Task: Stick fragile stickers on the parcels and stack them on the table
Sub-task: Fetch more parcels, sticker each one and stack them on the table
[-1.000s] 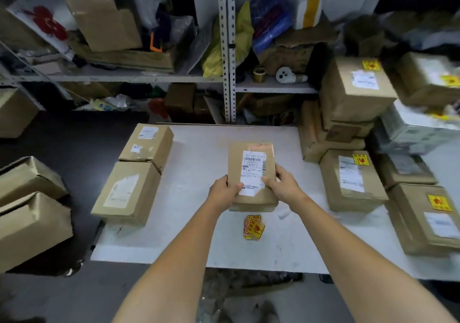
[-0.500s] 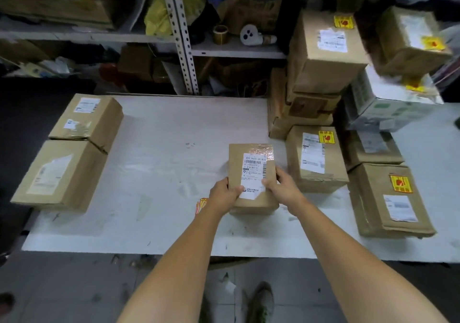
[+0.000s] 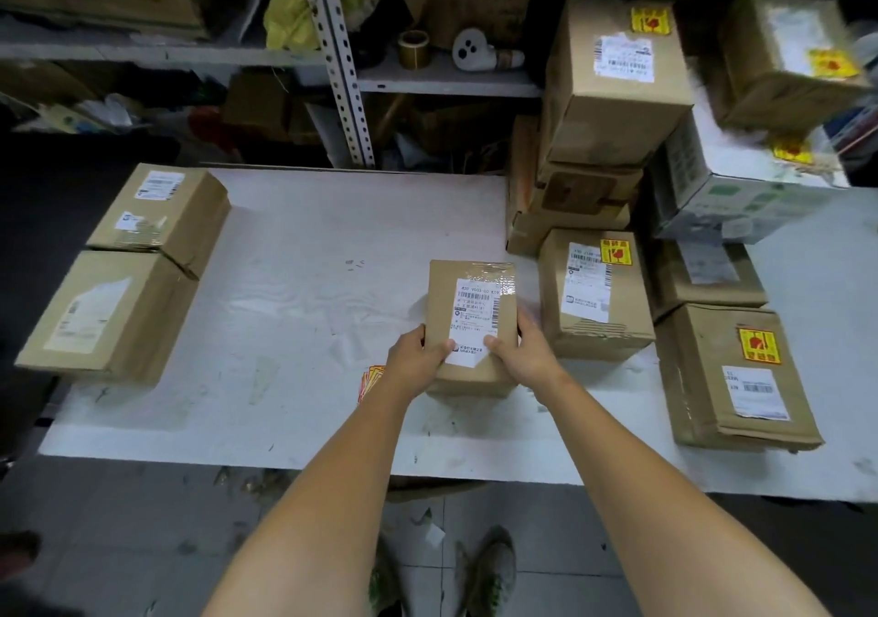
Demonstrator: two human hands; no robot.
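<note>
Left hand and right hand fingers clasp the parcel by its near end, long axis running away; stickers lie just beside the left fingers.

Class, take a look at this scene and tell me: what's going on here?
A person's left grip and right grip hold a small labelled parcel at the white table. Its top shows no fragile sticker yet; a sticker pile lies beside the left wrist. Stickered parcels stack up on the right; two unstickered parcels sit left.
</note>
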